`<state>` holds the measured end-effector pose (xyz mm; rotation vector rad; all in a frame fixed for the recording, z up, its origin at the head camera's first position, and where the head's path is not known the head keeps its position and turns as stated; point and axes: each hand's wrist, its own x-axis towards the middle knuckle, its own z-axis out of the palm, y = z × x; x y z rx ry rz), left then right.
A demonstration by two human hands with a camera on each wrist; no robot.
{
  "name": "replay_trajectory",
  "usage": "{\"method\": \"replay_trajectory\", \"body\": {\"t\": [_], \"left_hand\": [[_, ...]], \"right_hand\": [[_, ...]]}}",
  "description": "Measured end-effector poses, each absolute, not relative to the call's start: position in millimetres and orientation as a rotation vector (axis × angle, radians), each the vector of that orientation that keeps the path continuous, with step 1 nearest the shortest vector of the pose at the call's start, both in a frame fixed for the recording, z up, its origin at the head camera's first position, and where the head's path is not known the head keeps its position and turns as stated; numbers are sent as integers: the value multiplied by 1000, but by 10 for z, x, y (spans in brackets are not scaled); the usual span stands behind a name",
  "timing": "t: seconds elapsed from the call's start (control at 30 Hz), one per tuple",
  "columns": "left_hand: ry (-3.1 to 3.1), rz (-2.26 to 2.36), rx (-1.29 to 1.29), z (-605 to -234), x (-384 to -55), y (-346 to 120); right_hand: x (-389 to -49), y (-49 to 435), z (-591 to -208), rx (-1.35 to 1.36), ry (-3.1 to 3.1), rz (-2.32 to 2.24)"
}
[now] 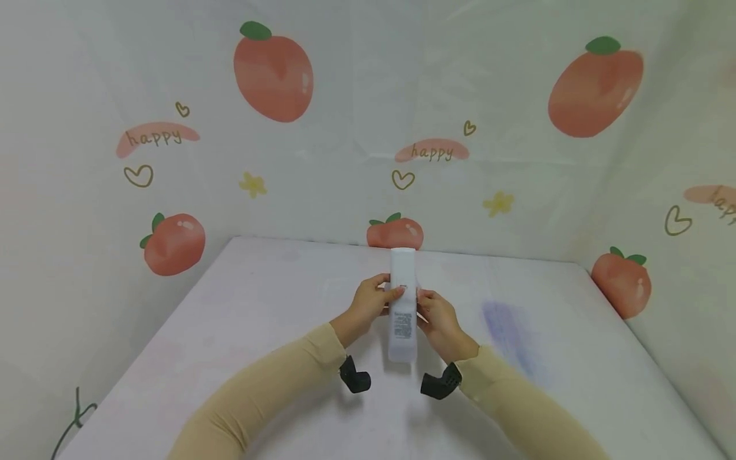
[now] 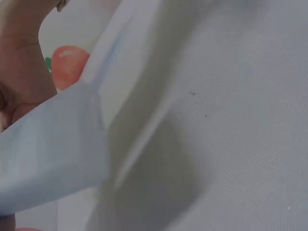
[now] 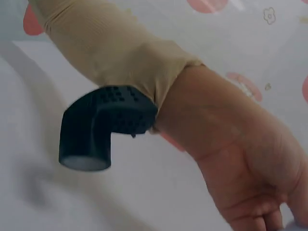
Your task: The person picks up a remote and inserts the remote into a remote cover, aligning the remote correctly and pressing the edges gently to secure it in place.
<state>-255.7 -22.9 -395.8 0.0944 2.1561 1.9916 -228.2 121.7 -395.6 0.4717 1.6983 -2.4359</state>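
Note:
A tall, narrow white container [image 1: 402, 268] with rounded corners is held upright in front of me in the head view. Small dark print covers part of its lower front, and its bottom section looks paler. My left hand [image 1: 368, 303] grips it from the left, thumb laid across the front. From the right, my right hand [image 1: 441, 319] holds its side with bent fingers. The left wrist view shows one end of the container close up, beside part of the left hand [image 2: 24, 62]. In the right wrist view the right hand [image 3: 250, 163] has curled fingers, mostly cut off by the frame.
A white-covered table [image 1: 276, 358] spreads beneath both arms, with a bluish-purple smear [image 1: 508, 332] to the right. Behind stands a white curtain [image 1: 345, 83] printed with peaches and "happy". Black wrist cameras [image 1: 441, 381] sit at both cuffs. A green cord [image 1: 77, 415] hangs at lower left.

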Motion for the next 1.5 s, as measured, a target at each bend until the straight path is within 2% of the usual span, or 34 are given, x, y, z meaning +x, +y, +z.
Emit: {"method": "replay_trajectory", "body": {"t": [0.13, 0.57, 0.93, 1.13, 1.5], "left_hand": [[2172, 1909, 129, -3943, -2556, -232], [2159, 1813, 155, -3834, -2509, -226], [2242, 1904, 176, -3752, -2563, -338], [2186, 1926, 274, -3817, -2515, -334], [2088, 2079, 54, -3921, -2452, -319]], "right_hand": [[-2296, 1195, -3904, 543, 1723, -2413], [-2397, 1258, -3872, 458, 1734, -2398], [-2287, 1183, -3838, 60, 1947, -2336], [-2327, 1279, -3841, 67, 1976, -2266], [-2371, 1342, -3857, 60, 1912, -2292]]}}
